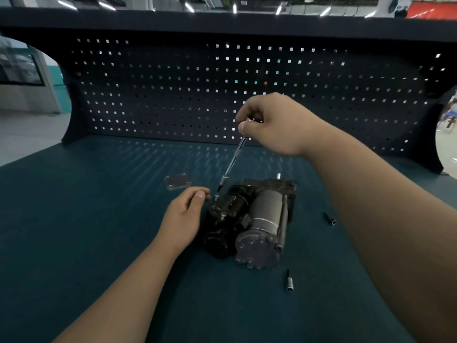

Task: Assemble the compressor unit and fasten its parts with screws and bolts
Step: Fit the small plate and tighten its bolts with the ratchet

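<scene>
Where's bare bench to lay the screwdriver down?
Free for the screwdriver: bench left of the left hand and metal plate, down to the near edge. Crowded: compressor's right and near side, two loose sockets.

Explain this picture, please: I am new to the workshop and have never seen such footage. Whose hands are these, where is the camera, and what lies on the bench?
A camera worn on a person's head looks down at their own two bare hands. The right hand grips a long screwdriver, its tip near a screw on the compressor unit. The left hand lies beside that screw; whether it pinches it is unclear. On the teal bench also lie a small metal plate, a loose bit and a second bit.
</scene>
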`<state>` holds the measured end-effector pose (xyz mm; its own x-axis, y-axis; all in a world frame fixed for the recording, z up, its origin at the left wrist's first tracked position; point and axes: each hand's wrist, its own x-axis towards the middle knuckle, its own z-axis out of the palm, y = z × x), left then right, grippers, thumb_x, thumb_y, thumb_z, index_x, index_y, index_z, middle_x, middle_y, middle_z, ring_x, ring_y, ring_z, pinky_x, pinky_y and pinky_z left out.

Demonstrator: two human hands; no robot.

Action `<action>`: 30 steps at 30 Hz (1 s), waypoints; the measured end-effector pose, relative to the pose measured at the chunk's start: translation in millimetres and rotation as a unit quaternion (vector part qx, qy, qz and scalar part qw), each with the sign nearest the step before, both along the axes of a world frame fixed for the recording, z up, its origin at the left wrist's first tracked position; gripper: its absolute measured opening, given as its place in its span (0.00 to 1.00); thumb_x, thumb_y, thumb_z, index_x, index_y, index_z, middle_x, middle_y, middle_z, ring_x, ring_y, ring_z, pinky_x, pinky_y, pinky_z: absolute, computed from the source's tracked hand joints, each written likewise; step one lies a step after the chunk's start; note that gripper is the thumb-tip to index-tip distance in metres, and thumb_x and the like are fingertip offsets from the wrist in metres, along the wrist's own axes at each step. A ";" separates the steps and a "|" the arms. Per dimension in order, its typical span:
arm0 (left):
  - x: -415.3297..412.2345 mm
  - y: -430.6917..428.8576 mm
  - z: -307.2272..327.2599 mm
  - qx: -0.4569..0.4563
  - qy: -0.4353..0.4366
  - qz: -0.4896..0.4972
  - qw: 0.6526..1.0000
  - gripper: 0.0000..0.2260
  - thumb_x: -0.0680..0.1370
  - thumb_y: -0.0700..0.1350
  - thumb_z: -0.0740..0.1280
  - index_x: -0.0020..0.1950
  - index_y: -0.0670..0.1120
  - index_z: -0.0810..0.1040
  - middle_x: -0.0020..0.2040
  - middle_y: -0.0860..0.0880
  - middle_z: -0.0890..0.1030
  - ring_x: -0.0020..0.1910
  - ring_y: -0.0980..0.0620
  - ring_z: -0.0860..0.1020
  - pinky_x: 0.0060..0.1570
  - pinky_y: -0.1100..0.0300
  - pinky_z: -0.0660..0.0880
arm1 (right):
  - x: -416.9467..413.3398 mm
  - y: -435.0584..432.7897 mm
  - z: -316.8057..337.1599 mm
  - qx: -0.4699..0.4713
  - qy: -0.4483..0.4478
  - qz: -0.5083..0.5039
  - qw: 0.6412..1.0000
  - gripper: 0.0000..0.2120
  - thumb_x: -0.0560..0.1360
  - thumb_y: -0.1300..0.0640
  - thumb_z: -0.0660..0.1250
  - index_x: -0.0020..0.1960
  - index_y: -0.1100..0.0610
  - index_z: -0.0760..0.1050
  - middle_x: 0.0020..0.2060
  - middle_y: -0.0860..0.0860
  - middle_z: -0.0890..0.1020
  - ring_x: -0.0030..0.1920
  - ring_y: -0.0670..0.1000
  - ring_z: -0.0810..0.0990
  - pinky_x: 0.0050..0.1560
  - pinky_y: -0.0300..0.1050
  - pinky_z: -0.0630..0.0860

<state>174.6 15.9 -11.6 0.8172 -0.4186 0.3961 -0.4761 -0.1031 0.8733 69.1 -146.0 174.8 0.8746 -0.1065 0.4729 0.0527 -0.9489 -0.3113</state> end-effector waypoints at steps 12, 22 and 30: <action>-13.0 -4.7 5.7 -0.040 -0.011 -0.014 0.999 0.13 0.83 0.45 0.59 0.46 0.58 0.80 0.45 0.64 0.82 0.47 0.66 0.78 0.45 0.76 0.70 | 4.6 5.2 5.9 -0.024 0.030 -0.011 0.999 0.04 0.77 0.51 0.66 0.46 0.49 0.78 0.35 0.42 0.77 0.33 0.40 0.73 0.31 0.33 0.65; -13.8 -3.7 5.1 -0.021 -0.043 -0.008 0.999 0.14 0.82 0.43 0.60 0.44 0.61 0.78 0.44 0.66 0.81 0.46 0.67 0.78 0.42 0.78 0.68 | 6.0 6.6 6.9 -0.004 0.033 -0.010 0.999 0.04 0.76 0.52 0.65 0.44 0.49 0.78 0.35 0.42 0.79 0.27 0.35 0.72 0.27 0.28 0.63; -12.7 -3.0 4.7 -0.014 -0.046 -0.016 0.999 0.13 0.81 0.43 0.62 0.46 0.62 0.78 0.45 0.66 0.81 0.47 0.67 0.78 0.44 0.78 0.69 | 6.3 9.8 9.3 -0.031 0.047 -0.011 0.998 0.05 0.77 0.51 0.65 0.44 0.49 0.78 0.32 0.42 0.76 0.26 0.32 0.71 0.27 0.28 0.64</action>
<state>161.9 12.9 -6.9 0.7635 -0.4316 0.4805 -0.5564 -0.0618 0.8286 75.4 -136.1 184.1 0.9131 -0.0996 0.3954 0.0048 -0.9670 -0.2548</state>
